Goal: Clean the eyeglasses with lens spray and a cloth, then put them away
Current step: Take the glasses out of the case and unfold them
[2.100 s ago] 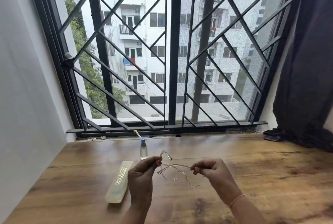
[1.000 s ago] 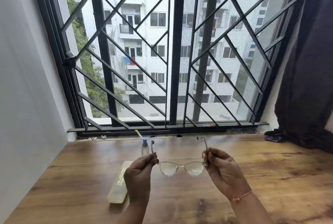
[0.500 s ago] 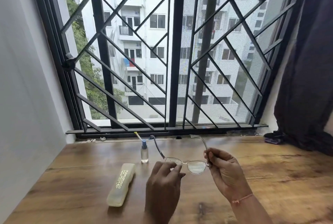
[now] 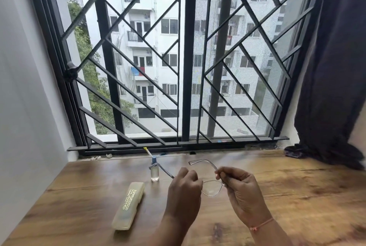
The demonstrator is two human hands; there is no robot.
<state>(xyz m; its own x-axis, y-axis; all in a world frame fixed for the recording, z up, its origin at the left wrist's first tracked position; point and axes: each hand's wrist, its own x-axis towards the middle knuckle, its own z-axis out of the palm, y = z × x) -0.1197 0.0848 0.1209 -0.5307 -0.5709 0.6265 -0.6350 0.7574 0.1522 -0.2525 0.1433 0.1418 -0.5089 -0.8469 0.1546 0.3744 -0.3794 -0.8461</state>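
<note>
Clear-framed eyeglasses [image 4: 211, 188] hang above the wooden table [image 4: 287, 196], temples unfolded and pointing toward the window. My right hand [image 4: 240, 190] pinches the frame at its right hinge. My left hand [image 4: 184, 192] is closed over the left lens, hiding it; whether it holds a cloth cannot be seen. A small clear spray bottle [image 4: 154, 170] with a blue top stands upright just left of my hands. A pale yellow glasses case [image 4: 129, 204] lies shut on the table to the left.
A barred window [image 4: 184, 67] runs along the table's far edge, with a white wall [image 4: 25, 107] at the left. A dark curtain [image 4: 334, 67] hangs at the right, its hem and a dark bundle [image 4: 295, 151] resting on the table's far right corner.
The glasses were held by both temple hinges with lenses facing me; my left hand has since let go of its hinge and closed over the left lens. My right hand keeps its grip.
</note>
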